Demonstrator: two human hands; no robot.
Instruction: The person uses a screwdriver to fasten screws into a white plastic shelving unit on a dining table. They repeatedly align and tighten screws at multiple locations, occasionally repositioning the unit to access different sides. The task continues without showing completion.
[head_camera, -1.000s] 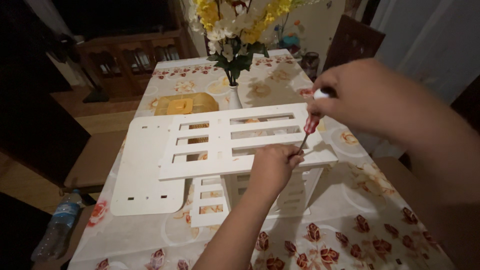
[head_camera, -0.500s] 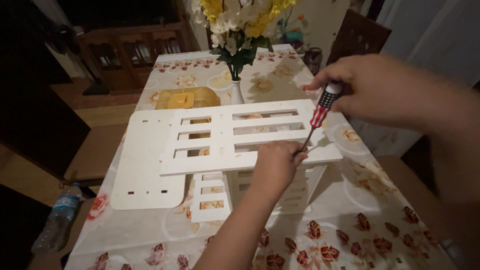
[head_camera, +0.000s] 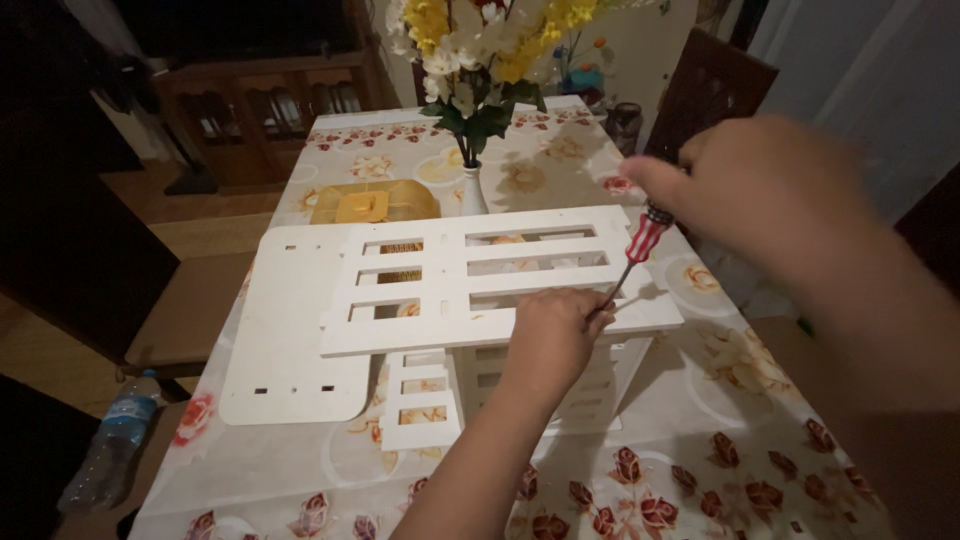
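1. Near the right edge of the table (head_camera: 300, 470), about midway along it, sits the white slatted panel (head_camera: 480, 285), lying flat on top of more white slatted pieces (head_camera: 425, 400) like a half-built rack.
2. Right hand (head_camera: 760, 190) is closed around the top of a red-and-white striped screwdriver (head_camera: 640, 245), with the tip angled down onto the panel's near right edge. Looks to me like a screw is getting driven there, though I can't make out the screw itself.
3. Left hand (head_camera: 550, 340) is curled over that same near edge, pressing down and touching the panel right beside the tip. Basically bracing it.
4. Next bit, I'd guess, needs the driver kept lined up and steady downward pressure so the tip doesn't skip off and gouge the soft white board, or poke those fingers parked right next to it.
5. Tucked under the slatted panel on the left is a plain white board with rounded corners (head_camera: 290, 330).
6. Further back: a yellow tray-like thing (head_camera: 370, 203), then a white vase of yellow and white flowers (head_camera: 470, 190) near the middle of the floral tablecloth.
7. Plastic water bottle (head_camera: 105, 440) lies off the left edge, down by a chair seat (head_camera: 185, 310).
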